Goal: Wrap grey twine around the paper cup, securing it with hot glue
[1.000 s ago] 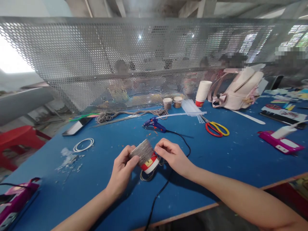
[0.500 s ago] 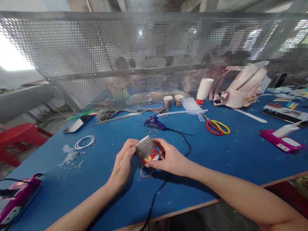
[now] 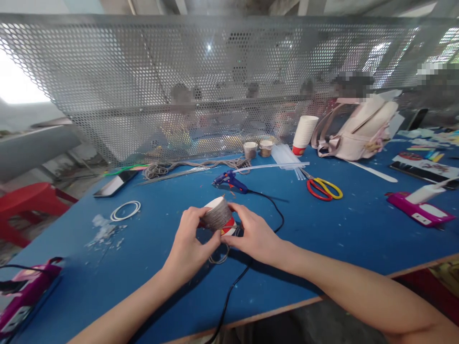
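Observation:
Between my hands is a paper cup [image 3: 217,214], tilted, its upper part wrapped in grey cord and its red and white lower part bare. My left hand [image 3: 190,239] grips it from the left, thumb low on the near side. From the right, my right hand [image 3: 253,234] closes around the lower part, fingers partly hidden behind it. A loose loop of grey cord [image 3: 219,258] hangs below onto the blue table [image 3: 172,291]. Beyond the cup lies a blue glue gun [image 3: 229,180] with a clear glue stick [image 3: 272,167] in its back end.
Red and yellow scissors [image 3: 324,188], glue sticks [image 3: 287,157], two wrapped cups [image 3: 250,150] and stacked paper cups [image 3: 304,136] lie beyond. A cord bundle [image 3: 161,169], white ring [image 3: 125,210] and phone [image 3: 116,184] are leftward. Power strips [image 3: 419,210] flank me; a mesh screen [image 3: 143,95] backs the table.
The cup has turned and tipped so its open rim shows more. My left thumb has moved down and right, beside my right thumb.

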{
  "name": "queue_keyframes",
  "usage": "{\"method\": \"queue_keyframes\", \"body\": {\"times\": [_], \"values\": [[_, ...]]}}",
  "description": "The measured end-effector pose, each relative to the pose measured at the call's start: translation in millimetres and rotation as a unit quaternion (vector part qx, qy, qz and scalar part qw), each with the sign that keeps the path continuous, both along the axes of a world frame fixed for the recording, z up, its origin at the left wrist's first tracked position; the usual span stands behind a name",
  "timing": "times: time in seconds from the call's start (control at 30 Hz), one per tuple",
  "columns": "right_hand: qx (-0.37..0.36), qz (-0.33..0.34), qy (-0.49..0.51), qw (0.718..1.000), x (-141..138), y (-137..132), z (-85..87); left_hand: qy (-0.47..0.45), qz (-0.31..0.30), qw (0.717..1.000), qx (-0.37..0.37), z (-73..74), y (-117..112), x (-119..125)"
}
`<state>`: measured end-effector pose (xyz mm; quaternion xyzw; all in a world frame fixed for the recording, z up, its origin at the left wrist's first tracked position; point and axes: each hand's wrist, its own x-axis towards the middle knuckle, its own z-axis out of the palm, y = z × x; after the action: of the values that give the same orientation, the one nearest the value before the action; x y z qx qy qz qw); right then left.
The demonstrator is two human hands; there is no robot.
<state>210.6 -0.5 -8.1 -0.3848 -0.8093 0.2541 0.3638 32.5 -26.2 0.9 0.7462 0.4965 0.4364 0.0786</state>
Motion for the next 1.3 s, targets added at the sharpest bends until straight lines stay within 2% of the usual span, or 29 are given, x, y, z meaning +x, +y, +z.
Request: {"method": "queue_keyframes", "body": {"times": [0.27,0.43,0.63,0.9,1.3], "values": [[0.159,-0.019,0.025,0.987,3.2,-3.8,5.1,-0.008,0.012,1.000,-0.026,2.8,-1.1,-1.9],[0.218,-0.026,0.022,0.975,3.5,-6.7,6.2,-0.028,0.015,0.998,-0.056,0.7,-0.2,-1.0],[0.221,-0.033,0.038,0.974,4.0,-5.7,7.7,-0.045,0.008,0.995,-0.083,-0.8,-0.9,0.7],[0.279,-0.063,-0.032,0.958,5.0,-4.8,7.5,-0.060,0.018,0.993,-0.100,0.3,-0.4,0.0],[0.237,-0.069,0.008,0.969,2.1,-4.8,6.8,-0.031,0.002,0.995,-0.100,3.7,-3.1,4.3]]}}
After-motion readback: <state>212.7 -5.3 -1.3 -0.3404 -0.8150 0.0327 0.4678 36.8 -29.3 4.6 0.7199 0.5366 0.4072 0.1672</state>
